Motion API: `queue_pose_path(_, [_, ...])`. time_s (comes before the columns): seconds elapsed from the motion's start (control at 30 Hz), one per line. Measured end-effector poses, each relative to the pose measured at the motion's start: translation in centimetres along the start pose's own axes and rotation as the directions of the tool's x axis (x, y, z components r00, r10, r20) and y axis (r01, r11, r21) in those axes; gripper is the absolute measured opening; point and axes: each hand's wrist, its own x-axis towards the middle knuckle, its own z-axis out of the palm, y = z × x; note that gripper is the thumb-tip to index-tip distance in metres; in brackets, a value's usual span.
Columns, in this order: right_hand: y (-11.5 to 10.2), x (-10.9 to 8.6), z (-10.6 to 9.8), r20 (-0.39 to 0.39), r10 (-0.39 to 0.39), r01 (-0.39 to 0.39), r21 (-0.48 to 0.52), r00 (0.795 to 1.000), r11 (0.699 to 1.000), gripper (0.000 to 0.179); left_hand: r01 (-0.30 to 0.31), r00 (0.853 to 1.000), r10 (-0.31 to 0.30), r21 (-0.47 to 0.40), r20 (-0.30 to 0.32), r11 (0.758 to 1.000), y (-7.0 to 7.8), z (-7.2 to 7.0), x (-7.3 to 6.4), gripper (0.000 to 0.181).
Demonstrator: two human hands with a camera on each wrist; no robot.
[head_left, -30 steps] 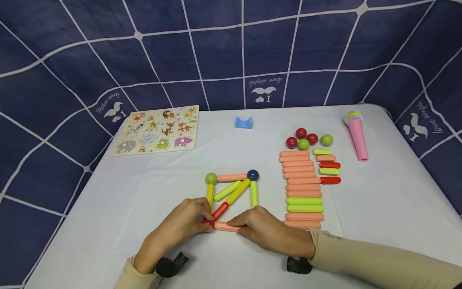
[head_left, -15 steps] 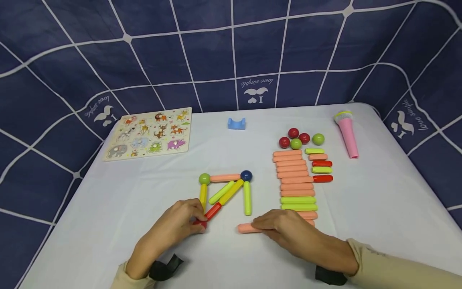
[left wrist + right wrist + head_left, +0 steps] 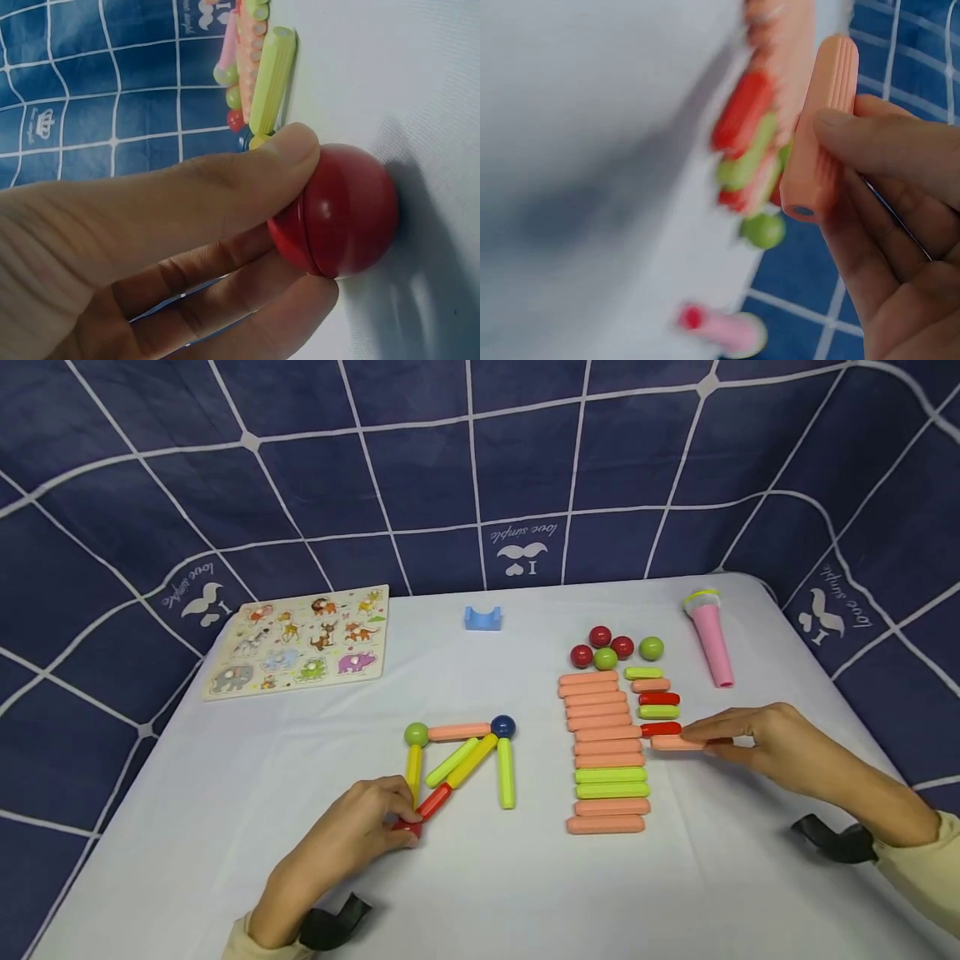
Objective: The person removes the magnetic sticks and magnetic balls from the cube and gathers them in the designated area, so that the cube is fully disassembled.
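Observation:
My left hand pinches a red ball between thumb and fingers at the near left corner of a frame of rods and balls. A red rod and a yellow rod run diagonally from it to a dark blue ball. A green ball and a salmon rod form the far side; a yellow-green rod points down from the blue ball. My right hand holds a short salmon rod between thumb and fingers, beside the short rods at the right.
A column of long rods lies right of the frame, with short rods beside it. Several red and green balls sit behind them. Farther back are a pink toy microphone, a blue holder and an animal puzzle board.
My right hand has lifted the salmon rod away from the red ball and carried it right, to the short rods. The left hand keeps hold of the red ball. The head view has shifted slightly.

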Motion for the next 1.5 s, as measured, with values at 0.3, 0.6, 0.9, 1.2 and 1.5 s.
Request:
queue_pose_path(0.3, [1.8, -0.6, 2.5, -0.026, 0.016, -0.017, -0.040, 1.000, 0.999, 0.039, 0.018, 1.000, -0.018, -0.005, 0.005, 1.000, -0.1, 0.2, -0.1, 0.015])
queue_pose_path(0.6, [-1.6, 1.0, 2.9, -0.116, 0.031, -0.037, -0.044, 0.993, 0.998, 0.036, 0.035, 0.999, -0.035, 0.000, 0.017, 0.999, 0.1, 0.0, 0.1, 0.015])
queue_pose_path(0.9, [-11.9, 9.4, 7.4, 0.073, 0.092, -0.105, 0.196, 0.993, 0.975, 0.050, 0.021, 1.000, -0.021, -0.031, 0.017, 0.999, -0.1, -0.2, 0.1, 0.014])
queue_pose_path(1.2, [-14.3, 13.5, 10.9, 0.221, 0.211, -0.256, 0.200, 0.952, 0.946, 0.060, 0.029, 0.999, -0.028, -0.015, 0.031, 0.999, 0.0, 0.0, 0.1, 0.014])
queue_pose_path(1.5, [-14.0, 13.3, 10.6, 0.208, 0.213, -0.251, 0.178, 0.955, 0.951, 0.048, 0.040, 0.999, -0.040, -0.007, 0.024, 0.999, 0.1, -0.2, 0.1, 0.014])
